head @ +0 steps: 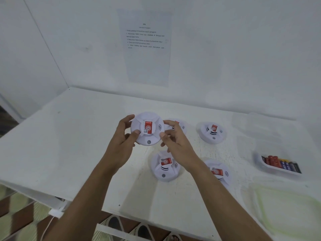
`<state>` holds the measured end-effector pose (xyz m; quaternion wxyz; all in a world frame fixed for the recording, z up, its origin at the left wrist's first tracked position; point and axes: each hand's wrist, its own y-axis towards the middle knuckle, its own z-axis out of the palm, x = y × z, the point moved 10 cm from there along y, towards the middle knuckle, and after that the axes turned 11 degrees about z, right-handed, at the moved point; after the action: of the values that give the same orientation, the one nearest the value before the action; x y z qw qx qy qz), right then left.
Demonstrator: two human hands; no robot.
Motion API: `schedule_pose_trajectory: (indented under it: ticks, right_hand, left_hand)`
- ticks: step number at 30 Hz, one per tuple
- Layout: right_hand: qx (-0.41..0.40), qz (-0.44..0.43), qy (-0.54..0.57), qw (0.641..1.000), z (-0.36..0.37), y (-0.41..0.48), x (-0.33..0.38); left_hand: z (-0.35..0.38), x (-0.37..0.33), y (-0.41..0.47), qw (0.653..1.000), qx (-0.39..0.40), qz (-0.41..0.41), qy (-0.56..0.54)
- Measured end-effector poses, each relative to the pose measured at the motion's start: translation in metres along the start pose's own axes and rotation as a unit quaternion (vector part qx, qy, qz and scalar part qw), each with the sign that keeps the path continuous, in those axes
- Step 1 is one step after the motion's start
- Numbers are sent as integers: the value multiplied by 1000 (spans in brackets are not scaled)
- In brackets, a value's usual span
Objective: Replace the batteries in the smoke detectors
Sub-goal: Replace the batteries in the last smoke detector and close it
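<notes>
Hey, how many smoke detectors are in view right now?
5. One held detector is between the left hand and right hand. Four lie on the table: back middle, partly hidden; back right; front middle; front right.

White smoke detector (147, 130) held up, red-labelled.

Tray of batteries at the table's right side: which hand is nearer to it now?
Right. The right hand grips the held smoke detector on the side facing the tray of batteries; the left hand grips its far side.
</notes>
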<state>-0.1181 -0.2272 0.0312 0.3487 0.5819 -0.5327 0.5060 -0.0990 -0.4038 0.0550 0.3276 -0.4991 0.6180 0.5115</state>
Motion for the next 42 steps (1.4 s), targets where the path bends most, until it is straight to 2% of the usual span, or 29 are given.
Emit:
schedule_pose_trajectory:
  ticks: [7, 19, 28, 42]
  right_hand:
    - [23, -5, -15, 1000, 2, 8, 6]
    - [14, 24, 15, 1000, -1, 32, -5]
    - [22, 57, -15, 998, 11, 50, -9]
    - [17, 57, -103, 993, 27, 67, -9]
  left_hand:
    - [-7, 5, 7, 1000, -18, 2, 1]
    - [-9, 26, 22, 999, -23, -17, -18]
    - [-20, 57, 27, 995, -61, -73, -27]
    - [-31, 81, 31, 993, -67, -94, -23]
